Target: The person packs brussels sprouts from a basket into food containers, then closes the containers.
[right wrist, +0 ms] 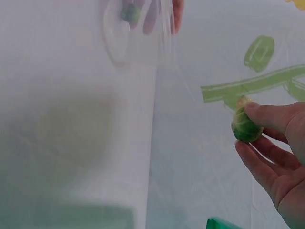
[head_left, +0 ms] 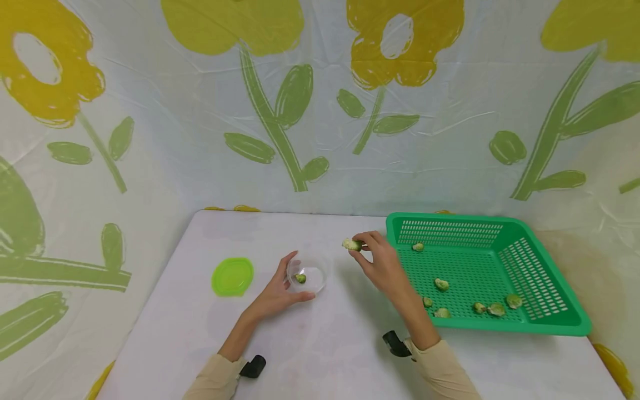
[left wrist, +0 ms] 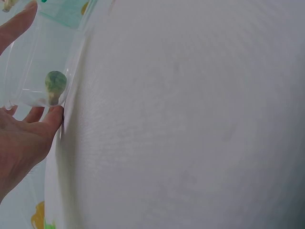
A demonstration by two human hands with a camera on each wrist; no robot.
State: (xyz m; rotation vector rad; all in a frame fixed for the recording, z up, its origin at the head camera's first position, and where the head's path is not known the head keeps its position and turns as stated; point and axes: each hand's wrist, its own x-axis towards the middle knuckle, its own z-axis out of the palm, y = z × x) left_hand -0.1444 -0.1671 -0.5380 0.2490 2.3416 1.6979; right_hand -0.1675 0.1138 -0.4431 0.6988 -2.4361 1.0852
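My left hand (head_left: pixel 276 293) holds a round clear plastic container (head_left: pixel 317 273) on the white table, fingers along its far left side and thumb at its near side. One Brussels sprout (head_left: pixel 301 278) lies inside at the bottom; the left wrist view shows this sprout (left wrist: pixel 55 86) through the clear wall. To the right of the container, my right hand (head_left: pixel 384 269) is raised above the table. Between thumb and fingertips it pinches another Brussels sprout (head_left: pixel 352 244). The right wrist view shows that sprout (right wrist: pixel 245 125) with its pale stem end up by the thumb.
A green perforated plastic basket (head_left: pixel 470 269) stands on the right of the table, with several Brussels sprouts (head_left: pixel 496 309) scattered over its floor. Left of the container lies a bright green lid (head_left: pixel 233 276). A flower-printed sheet (head_left: pixel 410 155) hangs behind the table.
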